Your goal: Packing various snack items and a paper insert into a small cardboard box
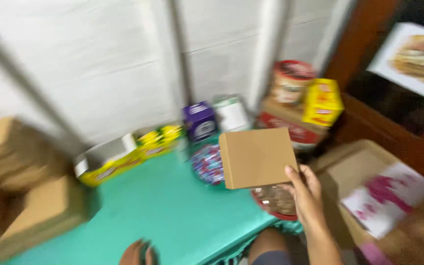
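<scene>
My right hand (306,196) holds up a flat brown cardboard box (256,157) by its lower right corner, above the right end of a turquoise table (163,211). Under the box sits a round red-rimmed container (276,202) with brownish contents. My left hand (136,253) shows only at the bottom edge, resting low near the table's front; its fingers are blurred. The whole picture is smeared by motion.
Along the white wall stand a yellow tray box (123,157), a purple box (199,120), a white packet (231,114), a red tub (290,81) and a yellow carton (322,102). Brown cartons (30,196) lie left. An open carton with a pink-and-white packet (386,198) sits right.
</scene>
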